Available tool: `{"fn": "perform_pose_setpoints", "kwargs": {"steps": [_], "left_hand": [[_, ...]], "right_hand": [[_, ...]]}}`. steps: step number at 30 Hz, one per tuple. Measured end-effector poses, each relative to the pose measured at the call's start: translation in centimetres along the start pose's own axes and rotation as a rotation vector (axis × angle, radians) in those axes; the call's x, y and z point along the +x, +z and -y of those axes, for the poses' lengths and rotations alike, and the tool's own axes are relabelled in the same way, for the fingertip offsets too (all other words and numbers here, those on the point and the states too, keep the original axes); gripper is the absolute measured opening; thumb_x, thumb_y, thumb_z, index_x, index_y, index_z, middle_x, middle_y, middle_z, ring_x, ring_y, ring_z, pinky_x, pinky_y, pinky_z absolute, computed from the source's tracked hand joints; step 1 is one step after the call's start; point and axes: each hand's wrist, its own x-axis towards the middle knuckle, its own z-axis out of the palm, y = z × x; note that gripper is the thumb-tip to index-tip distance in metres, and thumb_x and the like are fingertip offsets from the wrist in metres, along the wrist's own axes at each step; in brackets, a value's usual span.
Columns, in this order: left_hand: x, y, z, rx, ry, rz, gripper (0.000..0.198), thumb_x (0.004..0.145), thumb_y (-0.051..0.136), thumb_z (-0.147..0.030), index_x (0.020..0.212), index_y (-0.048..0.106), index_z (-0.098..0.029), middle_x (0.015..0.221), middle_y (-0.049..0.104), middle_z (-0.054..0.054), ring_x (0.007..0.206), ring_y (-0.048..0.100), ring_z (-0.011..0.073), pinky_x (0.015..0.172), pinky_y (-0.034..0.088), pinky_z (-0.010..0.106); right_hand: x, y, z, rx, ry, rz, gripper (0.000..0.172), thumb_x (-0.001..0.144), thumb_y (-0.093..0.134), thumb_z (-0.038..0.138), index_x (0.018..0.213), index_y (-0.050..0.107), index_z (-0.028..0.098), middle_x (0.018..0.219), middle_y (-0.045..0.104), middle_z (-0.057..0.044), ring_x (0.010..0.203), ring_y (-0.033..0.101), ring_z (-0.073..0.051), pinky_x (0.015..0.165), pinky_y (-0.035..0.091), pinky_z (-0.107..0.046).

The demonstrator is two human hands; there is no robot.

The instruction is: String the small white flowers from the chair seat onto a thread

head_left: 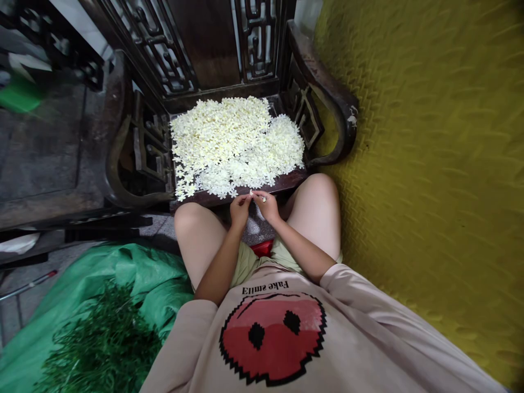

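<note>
While the left hand (239, 212) and right hand (267, 207) meet mid-frame, fingers pinched on a small white flower (251, 192), a blossom heap (229, 136) lies on the wooden seat (289, 179) at upper centre.

Flowers (229, 136) on the chair seat (287, 180), sprigs (108, 338) on sheeting (126, 262) at left

A dark wooden armchair seat (286, 182) bears a dense spread of small white flowers (237, 142), looser at front left.
</note>
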Motion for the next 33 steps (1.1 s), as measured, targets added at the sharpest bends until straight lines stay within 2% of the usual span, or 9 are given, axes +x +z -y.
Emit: {"fn": "perform_pose_setpoints", "kwargs": {"steps": [5,9,12,17,23,26,29,33], "left_hand": [[-0.1,0.0,0.3,0.141,0.083,-0.082,0.016,0.075,0.057,-0.03,0.074,0.065,-0.016,0.079,0.065,0.005,0.076,0.057,0.0155,0.075,0.044,0.029],[-0.1,0.2,0.2,0.045,-0.033,-0.13,0.016,0.075,0.056,-0.029,0.075,0.064,-0.016,0.075,0.065,0.004,0.073,0.058,0.0151,0.074,0.044,0.028],[-0.1,0.3,-0.1,-0.014,-0.067,-0.105,0.014,0.073,0.057,-0.027,0.072,0.064,-0.016,0.073,0.065,0.003,0.072,0.058,0.0147,0.072,0.044,0.027],[0.2,0.0,-0.6,0.025,-0.038,-0.035,0.011,0.073,0.057,-0.023,0.071,0.065,-0.016,0.073,0.065,0.003,0.073,0.058,0.0149,0.073,0.044,0.028],[0.6,-0.8,-1.9,0.245,0.196,0.144,0.012,0.076,0.056,-0.023,0.071,0.065,-0.018,0.074,0.062,0.003,0.073,0.055,0.015,0.069,0.041,0.027],[0.3,-0.8,-2.3,0.271,0.233,0.179,0.013,0.078,0.055,-0.023,0.071,0.065,-0.018,0.074,0.061,0.003,0.073,0.054,0.0152,0.068,0.04,0.027],[0.0,-0.5,-2.1,0.278,0.215,0.147,0.012,0.078,0.053,-0.022,0.07,0.062,-0.018,0.074,0.06,0.003,0.073,0.053,0.0157,0.069,0.04,0.028],[-0.2,-0.1,-1.3,0.304,0.164,-0.017,0.012,0.078,0.049,-0.016,0.067,0.055,-0.019,0.073,0.056,0.003,0.074,0.051,0.0163,0.073,0.039,0.029]], "right_hand": [[-0.4,0.1,-0.1,-0.174,-0.118,-0.073,0.023,0.076,0.054,0.034,0.091,0.061,0.018,0.061,0.044,0.003,0.057,0.042,-0.012,0.061,0.035,-0.024],[-0.8,0.0,0.4,-0.301,-0.204,0.018,0.016,0.079,0.053,0.033,0.084,0.06,0.02,0.063,0.044,0.003,0.061,0.043,-0.012,0.064,0.034,-0.024],[-0.9,0.0,0.7,-0.348,-0.244,0.082,0.017,0.082,0.05,0.032,0.081,0.062,0.02,0.065,0.047,0.001,0.065,0.045,-0.013,0.066,0.034,-0.025],[-0.6,-0.2,0.9,-0.261,-0.201,0.055,0.027,0.082,0.05,0.042,0.076,0.062,0.019,0.063,0.047,0.0,0.063,0.045,-0.013,0.064,0.036,-0.025],[-0.7,-1.1,0.9,-0.153,-0.09,0.058,0.028,0.078,0.052,0.043,0.074,0.062,0.017,0.061,0.05,0.0,0.061,0.046,-0.013,0.062,0.038,-0.025],[-0.8,-1.3,1.0,-0.134,-0.059,0.057,0.024,0.077,0.052,0.04,0.071,0.059,0.018,0.058,0.046,0.002,0.058,0.043,-0.012,0.059,0.036,-0.025],[-0.7,-1.1,1.1,-0.151,-0.067,0.047,0.019,0.075,0.052,0.035,0.066,0.055,0.019,0.057,0.041,0.003,0.057,0.041,-0.012,0.058,0.034,-0.024],[-0.7,-0.5,1.3,-0.201,-0.104,0.035,0.012,0.071,0.049,0.025,0.061,0.048,0.02,0.058,0.041,0.003,0.059,0.041,-0.012,0.06,0.034,-0.025]]}}
